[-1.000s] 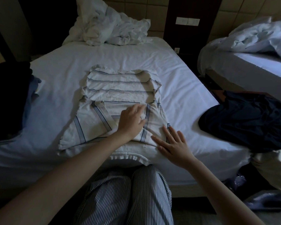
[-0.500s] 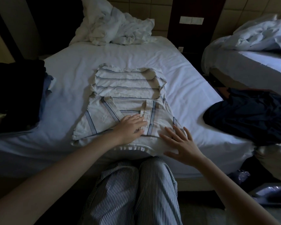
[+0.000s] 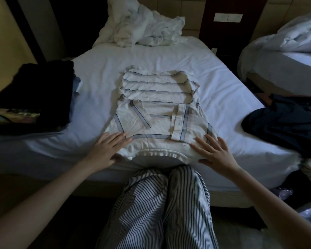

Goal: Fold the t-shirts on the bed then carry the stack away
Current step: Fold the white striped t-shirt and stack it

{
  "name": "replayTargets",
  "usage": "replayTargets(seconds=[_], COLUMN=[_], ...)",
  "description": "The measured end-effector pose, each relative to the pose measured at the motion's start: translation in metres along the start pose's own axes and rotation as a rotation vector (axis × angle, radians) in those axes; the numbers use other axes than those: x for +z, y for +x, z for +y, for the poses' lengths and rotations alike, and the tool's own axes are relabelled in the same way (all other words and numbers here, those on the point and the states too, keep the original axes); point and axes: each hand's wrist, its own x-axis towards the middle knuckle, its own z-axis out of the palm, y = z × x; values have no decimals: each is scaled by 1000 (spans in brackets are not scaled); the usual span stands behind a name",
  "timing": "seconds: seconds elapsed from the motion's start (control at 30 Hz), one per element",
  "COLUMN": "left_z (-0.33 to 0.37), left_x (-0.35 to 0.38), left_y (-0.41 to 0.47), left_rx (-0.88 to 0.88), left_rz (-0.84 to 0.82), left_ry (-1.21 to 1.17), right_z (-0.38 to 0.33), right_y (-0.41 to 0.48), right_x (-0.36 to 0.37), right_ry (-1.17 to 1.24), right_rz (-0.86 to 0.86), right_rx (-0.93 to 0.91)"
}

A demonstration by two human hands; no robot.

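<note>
A cream t-shirt with thin blue stripes [image 3: 158, 108] lies flat on the white bed [image 3: 221, 97], both sleeves folded in over the body and its collar at the near edge. My left hand [image 3: 106, 150] rests flat with straight fingers on the shirt's near left corner. My right hand [image 3: 214, 151] lies flat, fingers spread, on the near right corner. A stack of dark folded clothes [image 3: 34, 94] sits at the bed's left edge. A dark blue garment [image 3: 284, 123] lies crumpled at the bed's right edge.
Crumpled white bedding [image 3: 142, 26] is heaped at the head of the bed. A second bed with a rumpled duvet [image 3: 287, 51] stands to the right across a narrow gap. My striped trouser legs [image 3: 162, 209] press against the near bed edge.
My left hand slid from the shirt's middle down and left to its near left corner. My right hand stayed by the near right corner. The camera moved closer.
</note>
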Motion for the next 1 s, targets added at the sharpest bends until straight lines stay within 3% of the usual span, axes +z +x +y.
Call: replayTargets(seconds=[0.2,0.3,0.37,0.43,0.6,0.8,0.87,1.0], left_z=[-8,3,8,7,7,-1,-6,-29], left_x=[-13,-43,-60,-73,-106,-137,-144,-151], left_y=[8,18,27,33,30,21,24,45], left_rx=[-48,-309,-479,-521,-461,-321,-293,-332], left_rz=[118,110,38,34,21,-498,-593,-418], left_ry=[-332,-656,-728,-779,-902,-1026,-1065,-1191], right_z=[-1,0,-4,-9,-6,0,-1,3], right_y=[6,13,19,23,22,15,21,45], right_x=[-12,-22,-37,-55,-90,-130,-144,-167], right_ry=[208,433,624,754,978,1218,1271,1291], right_rz=[-37,-74,13,87,152,-254,-336,-228], right_rx=[92,214,313,418,493,326,237,248])
